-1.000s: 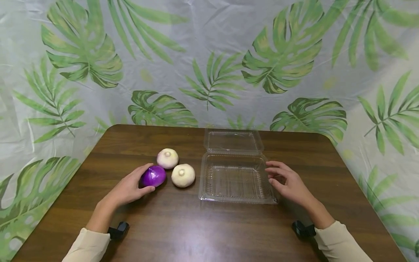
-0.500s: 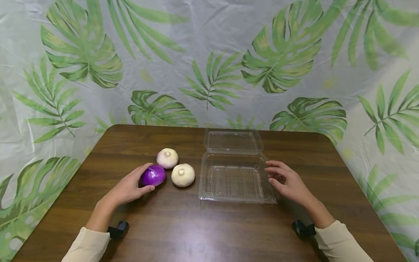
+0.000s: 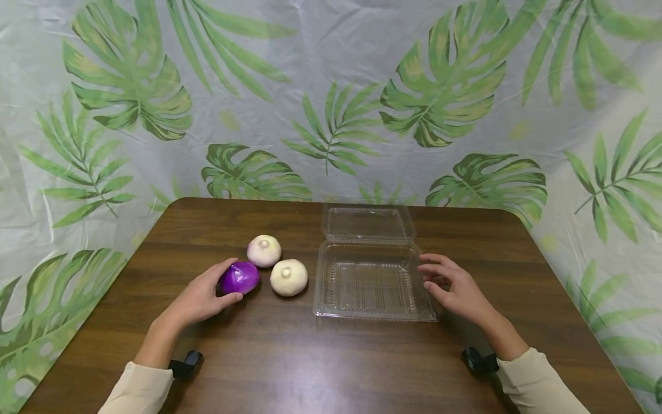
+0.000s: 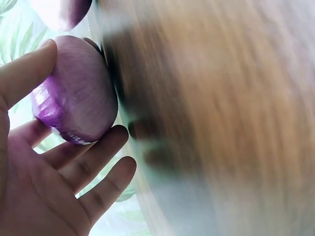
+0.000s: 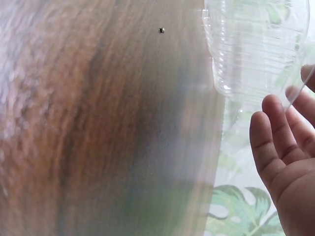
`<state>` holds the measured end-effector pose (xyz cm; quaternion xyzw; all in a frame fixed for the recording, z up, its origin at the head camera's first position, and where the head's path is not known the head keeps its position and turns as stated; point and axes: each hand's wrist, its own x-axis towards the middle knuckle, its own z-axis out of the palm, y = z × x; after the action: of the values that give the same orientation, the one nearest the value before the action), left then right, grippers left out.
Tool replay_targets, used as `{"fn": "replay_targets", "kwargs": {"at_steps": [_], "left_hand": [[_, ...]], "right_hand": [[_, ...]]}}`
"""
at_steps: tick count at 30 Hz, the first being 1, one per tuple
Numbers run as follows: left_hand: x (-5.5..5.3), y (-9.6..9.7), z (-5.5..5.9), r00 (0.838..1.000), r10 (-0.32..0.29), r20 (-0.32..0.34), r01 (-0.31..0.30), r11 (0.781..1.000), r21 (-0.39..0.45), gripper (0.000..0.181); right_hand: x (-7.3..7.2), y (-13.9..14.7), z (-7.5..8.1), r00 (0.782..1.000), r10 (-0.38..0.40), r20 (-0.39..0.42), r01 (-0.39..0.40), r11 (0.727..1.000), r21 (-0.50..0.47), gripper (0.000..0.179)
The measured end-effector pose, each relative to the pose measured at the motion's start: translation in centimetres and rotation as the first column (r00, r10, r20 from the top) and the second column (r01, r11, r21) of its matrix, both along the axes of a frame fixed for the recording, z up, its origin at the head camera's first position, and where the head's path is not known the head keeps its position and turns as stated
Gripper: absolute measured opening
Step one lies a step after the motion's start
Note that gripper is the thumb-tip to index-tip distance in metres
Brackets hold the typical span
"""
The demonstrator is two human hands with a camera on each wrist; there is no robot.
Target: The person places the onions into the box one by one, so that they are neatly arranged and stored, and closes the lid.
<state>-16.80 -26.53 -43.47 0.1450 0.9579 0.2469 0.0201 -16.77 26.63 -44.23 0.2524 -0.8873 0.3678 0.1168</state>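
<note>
A shiny purple onion [image 3: 241, 278] sits at the left of the table, and my left hand [image 3: 199, 293] grips it. In the left wrist view, the thumb lies along one side of the onion [image 4: 81, 93] and fingers spread under the other. Close by are two pale round bulbs, one [image 3: 264, 251] behind it and another [image 3: 288, 278] to its right, each with a stubby nub. My right hand [image 3: 457, 290] is at the right rim of a clear plastic clamshell container [image 3: 376, 315], its fingers loosely bent and fingertips right at the edge.
The container's lid [image 3: 369, 223] lies folded back toward the far edge of the brown wooden table [image 3: 310, 356]. Behind the table hangs a leaf-patterned cloth [image 3: 331, 86]. A black camera is strapped to each wrist.
My left hand and the purple onion have shifted slightly left, away from the pale bulbs. The right hand and the container look unchanged.
</note>
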Motion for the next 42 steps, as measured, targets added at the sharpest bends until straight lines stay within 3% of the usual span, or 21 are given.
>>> {"fn": "replay_targets", "kwargs": {"at_steps": [13, 22, 29, 35, 42], "left_hand": [[0.2, -0.3, 0.4, 1.000, 0.016, -0.003, -0.016, 0.999, 0.029, 0.079], [0.1, -0.1, 3.8, 0.997, 0.025, -0.067, -0.016, 0.991, 0.135, 0.078], [-0.4, 1.4, 6.1, 0.990, -0.055, -0.131, 0.069, 0.992, 0.110, 0.079], [-0.5, 1.7, 7.2, 0.987, -0.078, -0.143, 0.090, 0.992, 0.085, 0.080], [-0.7, 1.8, 7.8, 0.977, -0.086, -0.194, 0.101, 0.993, 0.066, 0.079]], "right_hand": [[0.1, 0.1, -0.2, 1.000, -0.005, -0.006, 0.005, 1.000, 0.001, 0.029], [0.2, 0.2, -0.2, 1.000, -0.015, -0.011, 0.015, 1.000, 0.018, 0.028], [0.0, 0.2, -0.2, 1.000, -0.009, -0.024, 0.010, 1.000, 0.016, 0.029], [0.1, 0.2, -0.3, 1.000, -0.001, -0.011, 0.001, 1.000, 0.018, 0.030], [0.2, 0.1, -0.1, 1.000, 0.000, -0.004, 0.000, 1.000, 0.006, 0.030]]}}
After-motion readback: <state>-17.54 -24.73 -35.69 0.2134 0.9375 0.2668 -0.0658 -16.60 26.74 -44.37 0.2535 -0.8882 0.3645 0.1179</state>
